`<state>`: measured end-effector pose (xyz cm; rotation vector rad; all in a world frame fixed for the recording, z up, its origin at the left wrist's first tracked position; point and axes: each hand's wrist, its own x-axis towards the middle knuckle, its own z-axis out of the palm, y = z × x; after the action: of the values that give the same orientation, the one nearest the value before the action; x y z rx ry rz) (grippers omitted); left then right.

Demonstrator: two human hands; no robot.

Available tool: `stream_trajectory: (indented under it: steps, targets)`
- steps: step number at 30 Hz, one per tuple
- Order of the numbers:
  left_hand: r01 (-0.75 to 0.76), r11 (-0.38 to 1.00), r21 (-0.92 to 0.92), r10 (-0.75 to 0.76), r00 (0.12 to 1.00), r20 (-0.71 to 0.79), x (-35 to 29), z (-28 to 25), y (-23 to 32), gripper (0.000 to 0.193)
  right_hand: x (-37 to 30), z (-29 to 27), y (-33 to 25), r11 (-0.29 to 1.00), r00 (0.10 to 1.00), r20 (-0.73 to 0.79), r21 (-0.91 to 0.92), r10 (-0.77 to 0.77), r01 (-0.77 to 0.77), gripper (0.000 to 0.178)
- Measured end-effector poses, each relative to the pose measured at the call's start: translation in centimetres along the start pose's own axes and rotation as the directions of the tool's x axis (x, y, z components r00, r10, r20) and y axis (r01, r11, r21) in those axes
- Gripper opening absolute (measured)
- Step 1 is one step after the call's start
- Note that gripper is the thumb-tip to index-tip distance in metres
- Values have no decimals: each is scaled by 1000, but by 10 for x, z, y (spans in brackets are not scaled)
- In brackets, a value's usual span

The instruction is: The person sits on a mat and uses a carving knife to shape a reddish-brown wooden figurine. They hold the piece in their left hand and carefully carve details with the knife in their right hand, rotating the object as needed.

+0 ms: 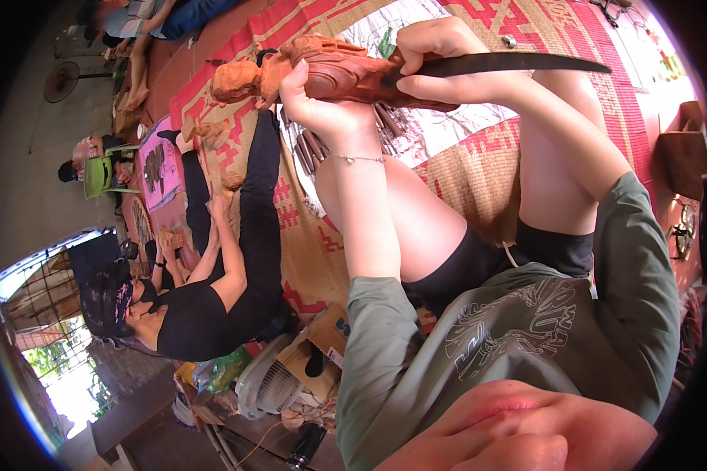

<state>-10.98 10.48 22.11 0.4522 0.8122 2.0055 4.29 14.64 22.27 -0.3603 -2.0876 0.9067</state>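
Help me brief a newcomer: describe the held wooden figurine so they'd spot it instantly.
Find the red-patterned woven mat. Over it, the wearer's left hand holds the wooden figurine, its rounded head toward picture-left. Deeper reddish-brown wood separates it from the paler carving below left.

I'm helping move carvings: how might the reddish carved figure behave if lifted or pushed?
The carved figure looks like solid wood, so probably stiff. Its long, narrow shape could tip if stood upright and pushed. Its ridged folds may make it less slippery.
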Motion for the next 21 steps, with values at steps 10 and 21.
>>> stream_trajectory:
  steps: [10, 21]
  targets:
    - [7, 1000, -16, -6, 999, 48, -2, -2, -2, 46, -2, 0, 5, 997, 997, 15, -10, -76, 76, 19]
    - [31, 999, -25, -29, 997, 67, 6, -7, -10, 48, -5, 1, 5, 995, 998, 5, 79, 60, -60, 18]
